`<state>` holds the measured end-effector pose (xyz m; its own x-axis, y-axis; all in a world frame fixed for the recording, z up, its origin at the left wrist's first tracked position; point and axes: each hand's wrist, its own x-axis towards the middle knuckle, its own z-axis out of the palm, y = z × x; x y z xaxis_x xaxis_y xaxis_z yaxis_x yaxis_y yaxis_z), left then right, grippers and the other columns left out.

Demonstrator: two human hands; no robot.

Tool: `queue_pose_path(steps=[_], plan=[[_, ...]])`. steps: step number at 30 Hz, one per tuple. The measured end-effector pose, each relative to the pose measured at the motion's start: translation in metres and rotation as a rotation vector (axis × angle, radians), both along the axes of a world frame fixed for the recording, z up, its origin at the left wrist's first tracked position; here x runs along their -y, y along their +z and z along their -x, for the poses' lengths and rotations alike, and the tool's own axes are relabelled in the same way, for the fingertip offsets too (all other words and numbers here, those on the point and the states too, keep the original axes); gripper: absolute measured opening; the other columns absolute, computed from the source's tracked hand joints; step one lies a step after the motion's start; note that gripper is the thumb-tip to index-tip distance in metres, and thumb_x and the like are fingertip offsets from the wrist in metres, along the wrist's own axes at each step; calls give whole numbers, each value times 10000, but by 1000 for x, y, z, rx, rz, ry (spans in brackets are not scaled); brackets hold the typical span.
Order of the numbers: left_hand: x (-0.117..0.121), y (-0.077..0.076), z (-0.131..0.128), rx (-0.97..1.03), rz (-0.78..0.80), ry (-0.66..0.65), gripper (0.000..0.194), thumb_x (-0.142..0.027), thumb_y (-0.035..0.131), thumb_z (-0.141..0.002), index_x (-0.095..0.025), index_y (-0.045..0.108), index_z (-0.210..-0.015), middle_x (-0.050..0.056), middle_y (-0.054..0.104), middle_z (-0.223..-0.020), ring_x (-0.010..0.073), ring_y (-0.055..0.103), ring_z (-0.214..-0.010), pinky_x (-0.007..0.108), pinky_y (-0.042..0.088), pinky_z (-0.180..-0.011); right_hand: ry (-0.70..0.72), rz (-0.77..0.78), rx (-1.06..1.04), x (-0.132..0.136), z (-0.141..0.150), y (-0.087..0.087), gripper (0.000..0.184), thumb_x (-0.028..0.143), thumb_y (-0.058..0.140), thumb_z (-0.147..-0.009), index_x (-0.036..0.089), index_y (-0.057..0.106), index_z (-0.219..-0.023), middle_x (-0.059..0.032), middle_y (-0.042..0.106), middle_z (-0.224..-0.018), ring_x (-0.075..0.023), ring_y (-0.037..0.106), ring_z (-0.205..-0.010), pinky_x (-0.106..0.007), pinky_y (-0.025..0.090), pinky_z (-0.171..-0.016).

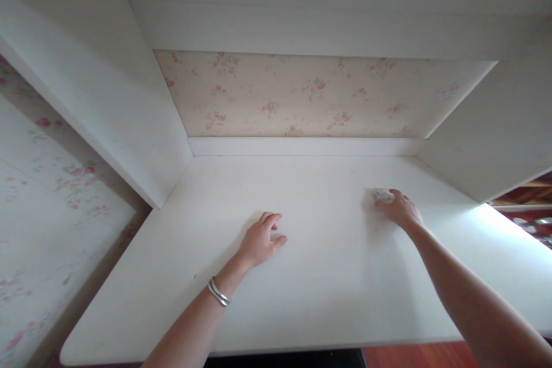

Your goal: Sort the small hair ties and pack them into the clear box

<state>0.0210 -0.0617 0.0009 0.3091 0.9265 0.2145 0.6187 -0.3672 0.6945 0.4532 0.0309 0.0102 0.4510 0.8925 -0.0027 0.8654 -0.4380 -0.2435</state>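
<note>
On the right half of the white desktop [319,287], my right hand [401,210] grips a small crumpled whitish wad [382,194], possibly a tissue or cloth; its exact kind is too blurred to tell. The wad appears to touch the surface. My left hand [261,240] rests left of the middle of the desktop, thumb and fingers apart, with nothing in it. A silver bangle [219,292] circles the left wrist.
White side panels rise at the left [107,98] and right [487,121]. An overhead white board [302,29] spans the top. Floral wallpaper [276,92] shows behind. A tiny dark speck [195,276] lies on the left of the desktop. Reddish wooden floor [414,355] shows below the front edge.
</note>
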Motion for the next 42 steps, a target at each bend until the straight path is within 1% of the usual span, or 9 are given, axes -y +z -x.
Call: queue_pose_path(steps=[3,5,9,12,16,19,22,27,42], plan=[[1,1,0,-6,2,-1,462,-305,632,-766,-248,492,-1203,25,535,-1148,153,589,-904,309,470,-878,17,-45,66,5,12,8,762,567,515,-730,177,367,-1368,-211,435,-1319,-386,430,-1160,-461,377,-844],[1,2,0,-10,4,-9,443,-298,628,-767,-246,505,-1189,26,546,-1137,158,589,-906,308,470,-868,67,-172,149,11,32,16,717,578,507,-736,199,407,-1337,-183,416,-1346,-398,377,-1197,-513,347,-878],[0,0,0,5,4,-24,429,-302,622,-769,-237,511,-1178,24,564,-1110,157,585,-901,304,464,-858,340,-434,82,26,101,22,480,461,472,-810,196,531,-1207,-129,550,-1219,-306,485,-1100,-462,365,-906],[-2,-3,0,43,24,-5,457,-313,612,-773,-225,490,-1204,34,568,-1105,153,587,-881,307,468,-845,623,-290,-324,44,175,16,341,427,457,-843,199,636,-1023,-72,672,-916,-187,603,-787,-310,456,-737],[-4,-9,4,142,64,27,483,-205,551,-778,-205,457,-1252,59,585,-1130,172,588,-948,313,463,-861,959,-143,-667,74,271,2,279,370,435,-887,206,654,-835,-9,670,-797,-124,578,-686,-226,421,-651],[-7,-8,9,270,82,14,476,-85,483,-746,-165,489,-1215,58,635,-1059,163,595,-955,288,457,-871,898,-224,-688,88,314,-7,341,312,369,-924,175,598,-712,-10,634,-717,-108,536,-642,-213,374,-610],[-8,-4,12,326,92,-40,398,-44,449,-714,-160,579,-1071,41,665,-981,151,608,-910,257,461,-837,869,-274,-681,91,323,-13,343,294,374,-928,167,553,-663,-7,606,-688,-101,514,-628,-213,353,-608],[-5,2,8,262,80,-62,320,-36,450,-672,-176,640,-888,17,669,-847,147,603,-800,237,455,-744,932,-263,-721,91,311,-14,348,286,378,-930,167,509,-630,6,569,-656,-92,494,-613,-209,341,-600],[-5,4,9,237,76,-71,356,-30,443,-657,-179,648,-907,22,673,-866,150,600,-815,240,446,-754,937,-254,-681,93,311,-13,348,286,376,-931,167,495,-626,1,569,-665,-91,491,-616,-203,343,-604]])
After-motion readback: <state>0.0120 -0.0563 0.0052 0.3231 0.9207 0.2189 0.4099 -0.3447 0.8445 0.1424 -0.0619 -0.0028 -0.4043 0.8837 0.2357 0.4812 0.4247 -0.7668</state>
